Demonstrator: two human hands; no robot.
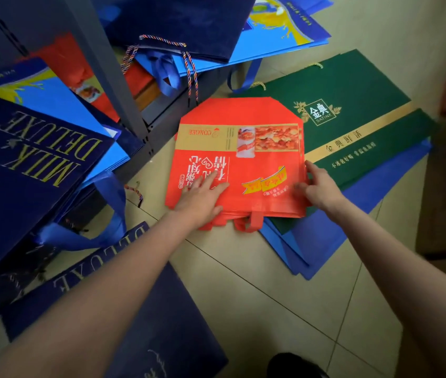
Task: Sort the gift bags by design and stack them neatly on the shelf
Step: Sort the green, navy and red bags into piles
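left hand presses flat-fingered on the red bags while right hand pinches their edge beneath its fingertips, so an uneven lift could fan the stack apart.

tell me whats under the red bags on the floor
The red bags lie partly over a green bag, with plain blue bags beneath both, and bare floor tile at their left. How far the green and blue bags reach underneath is covered.
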